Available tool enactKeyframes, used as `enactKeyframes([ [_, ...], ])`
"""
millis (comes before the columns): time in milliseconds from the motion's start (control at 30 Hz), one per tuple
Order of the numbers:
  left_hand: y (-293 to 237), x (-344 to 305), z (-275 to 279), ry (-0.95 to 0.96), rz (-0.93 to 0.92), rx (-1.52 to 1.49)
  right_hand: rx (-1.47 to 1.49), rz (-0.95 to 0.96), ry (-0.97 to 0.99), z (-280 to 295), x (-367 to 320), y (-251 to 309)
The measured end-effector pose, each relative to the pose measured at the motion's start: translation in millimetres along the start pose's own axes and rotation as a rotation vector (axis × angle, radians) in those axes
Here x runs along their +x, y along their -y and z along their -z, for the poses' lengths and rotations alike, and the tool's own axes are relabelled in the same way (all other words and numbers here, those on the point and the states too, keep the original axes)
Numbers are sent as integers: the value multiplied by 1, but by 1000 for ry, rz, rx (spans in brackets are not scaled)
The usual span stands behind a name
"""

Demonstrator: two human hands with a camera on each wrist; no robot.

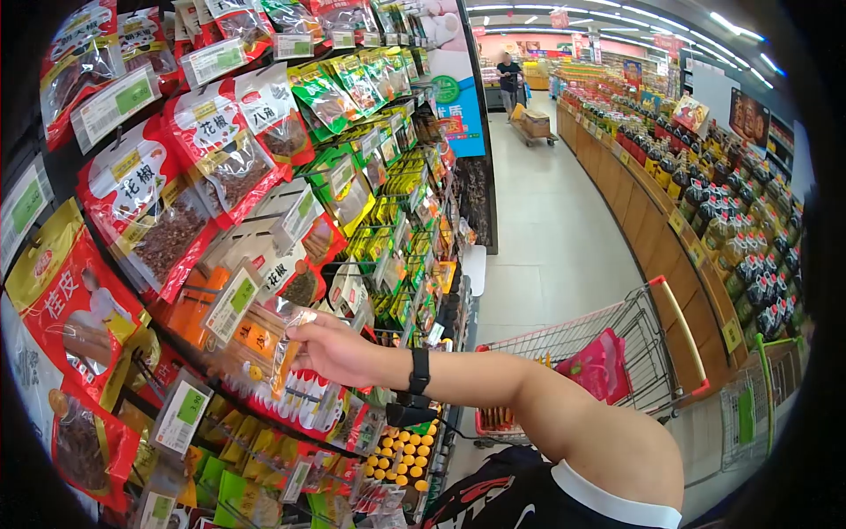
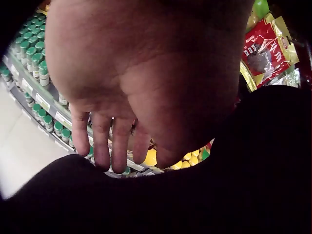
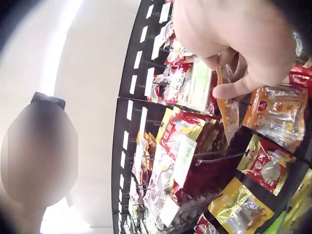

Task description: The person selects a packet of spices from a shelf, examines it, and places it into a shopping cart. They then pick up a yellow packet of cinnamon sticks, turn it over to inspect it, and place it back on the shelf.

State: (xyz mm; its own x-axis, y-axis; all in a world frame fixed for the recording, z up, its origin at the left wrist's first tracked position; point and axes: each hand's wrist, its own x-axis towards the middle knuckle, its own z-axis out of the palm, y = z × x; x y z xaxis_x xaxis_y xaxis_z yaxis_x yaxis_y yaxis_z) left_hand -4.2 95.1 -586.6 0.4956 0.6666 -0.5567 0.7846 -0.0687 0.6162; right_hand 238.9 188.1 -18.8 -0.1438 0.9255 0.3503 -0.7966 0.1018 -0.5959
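Observation:
My right hand [image 1: 333, 348] reaches to the hanging rack on the left and pinches the edge of a clear packet with an orange label [image 1: 257, 339]. In the right wrist view, thumb and fingers of the right hand [image 3: 239, 46] hold that thin packet [image 3: 228, 105] edge-on, beside a price tag [image 3: 200, 85]. A price tag [image 1: 233, 304] partly covers the packet in the head view. My left hand [image 2: 131, 83] hangs palm-up to its camera with fingers extended, holding nothing; the head view does not show it.
Red spice bags [image 1: 137, 198] hang above and left. A shopping cart [image 1: 582, 348] with a pink bag [image 1: 595, 366] stands to the right. Beyond the aisle [image 1: 538, 238] are bottle shelves [image 1: 705, 229]; a person [image 1: 508, 79] stands near a trolley [image 1: 532, 125].

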Motion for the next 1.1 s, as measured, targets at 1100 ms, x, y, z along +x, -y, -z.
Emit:
enactKeyframes([
  [1100, -303, -89, 124, 116, -765, -656, 130, -658, -514, 193, -302, -108],
])
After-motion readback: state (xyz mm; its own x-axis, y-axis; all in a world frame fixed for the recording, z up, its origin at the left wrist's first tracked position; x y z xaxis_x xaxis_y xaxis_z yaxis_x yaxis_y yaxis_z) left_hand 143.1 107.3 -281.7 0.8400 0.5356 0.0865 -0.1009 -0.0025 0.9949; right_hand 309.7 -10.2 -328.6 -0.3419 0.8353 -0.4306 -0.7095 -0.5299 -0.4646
